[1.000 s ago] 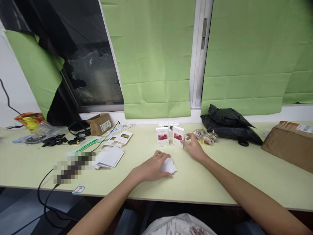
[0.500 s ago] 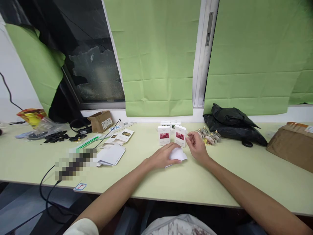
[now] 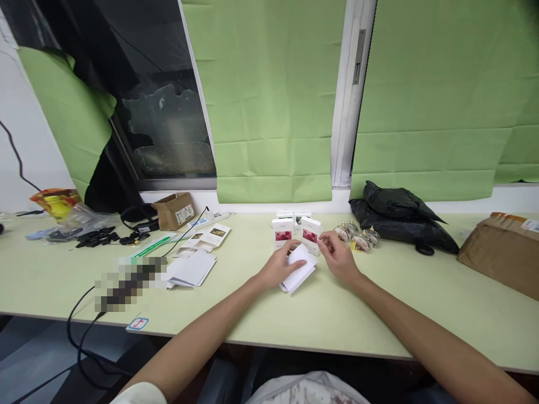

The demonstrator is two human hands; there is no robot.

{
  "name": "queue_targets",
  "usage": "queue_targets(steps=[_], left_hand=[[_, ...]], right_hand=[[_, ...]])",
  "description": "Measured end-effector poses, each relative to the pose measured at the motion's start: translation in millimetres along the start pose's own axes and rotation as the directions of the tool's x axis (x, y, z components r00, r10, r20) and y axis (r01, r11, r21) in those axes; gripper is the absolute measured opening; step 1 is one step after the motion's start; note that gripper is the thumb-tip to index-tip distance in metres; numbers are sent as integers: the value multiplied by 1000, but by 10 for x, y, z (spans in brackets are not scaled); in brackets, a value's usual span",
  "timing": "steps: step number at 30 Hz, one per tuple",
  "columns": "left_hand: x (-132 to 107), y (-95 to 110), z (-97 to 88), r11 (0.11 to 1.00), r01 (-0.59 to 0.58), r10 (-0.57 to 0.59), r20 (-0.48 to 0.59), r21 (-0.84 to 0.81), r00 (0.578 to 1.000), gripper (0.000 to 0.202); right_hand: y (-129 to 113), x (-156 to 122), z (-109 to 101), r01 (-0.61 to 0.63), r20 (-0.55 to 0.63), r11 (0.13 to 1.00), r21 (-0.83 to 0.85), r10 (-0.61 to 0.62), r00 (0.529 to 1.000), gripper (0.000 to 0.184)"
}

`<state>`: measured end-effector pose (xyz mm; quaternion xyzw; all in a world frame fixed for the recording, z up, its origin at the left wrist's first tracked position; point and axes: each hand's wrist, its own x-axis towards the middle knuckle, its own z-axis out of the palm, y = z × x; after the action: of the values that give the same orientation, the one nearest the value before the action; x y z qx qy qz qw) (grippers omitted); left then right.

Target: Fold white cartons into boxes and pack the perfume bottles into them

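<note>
My left hand grips a flattened white carton between thumb and fingers, its plain side up and its panels slightly parted. My right hand is beside the carton's upper right corner, fingers curled in; whether anything is pinched between the fingertips is too small to see. Just behind the hands stand two upright white boxes with pink-red pictures, the left box and the right box. The right fingertips are close to the right box, and I cannot tell if they touch it. More white boxes stand partly hidden behind these.
Flat white cartons lie to the left, near a blurred dark object with cables. Several gold-trimmed ornaments in clear wrap sit right of the boxes. Farther right are black plastic bags and a brown parcel. A small cardboard box stands back left.
My left hand has lifted and tilted the white carton, so more of its face and parted panels show. My right hand has shifted slightly left, staying curled near the right box.
</note>
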<state>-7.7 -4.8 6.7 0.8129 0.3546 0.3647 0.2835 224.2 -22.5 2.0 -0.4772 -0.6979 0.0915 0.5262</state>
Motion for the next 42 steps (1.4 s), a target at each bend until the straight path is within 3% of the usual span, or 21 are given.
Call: queue_targets(steps=[7,12,16,20,23,26,28,31,32,37,42], left_hand=[[56,-14,0,988,-10,-24,-217,-154,976,49],[81,-35,-12,955,-76,-25,-332,-288,943,47],[96,-71,-2,874,-6,-109,-208,-486,972,46],[123,-64,15,624,134,-223,-12,-770,975,50],[133,-8,-12,455,190,-213,101,-870,972,47],[130,62,-75,365,195,-172,140,-911,975,45],[125,105,-121,329,177,-157,131,-927,979,44],[118,158,-181,320,154,-166,105,-935,981,44],[116,170,-197,327,156,-171,104,-932,980,44],[120,153,-212,356,187,-153,140,-916,978,44],[140,20,-110,495,221,-237,114,-840,965,50]], right_hand=[[-53,-37,-7,27,169,1000,16,-29,985,30],[-120,-77,26,-10,336,997,71,-15,942,45],[-147,-102,72,7,337,997,75,-32,941,32],[-115,-96,71,-3,290,996,84,-22,957,24],[-99,-74,38,37,276,998,51,-50,960,16],[-116,-59,5,110,309,992,56,-122,943,20],[-133,-61,2,82,370,993,90,-110,922,24],[-148,-80,30,0,449,992,125,-56,892,59],[-150,-86,44,-8,455,992,129,-52,889,64],[-136,-88,94,13,384,994,110,-54,922,29],[-104,-60,81,-10,317,993,114,-27,948,21]])
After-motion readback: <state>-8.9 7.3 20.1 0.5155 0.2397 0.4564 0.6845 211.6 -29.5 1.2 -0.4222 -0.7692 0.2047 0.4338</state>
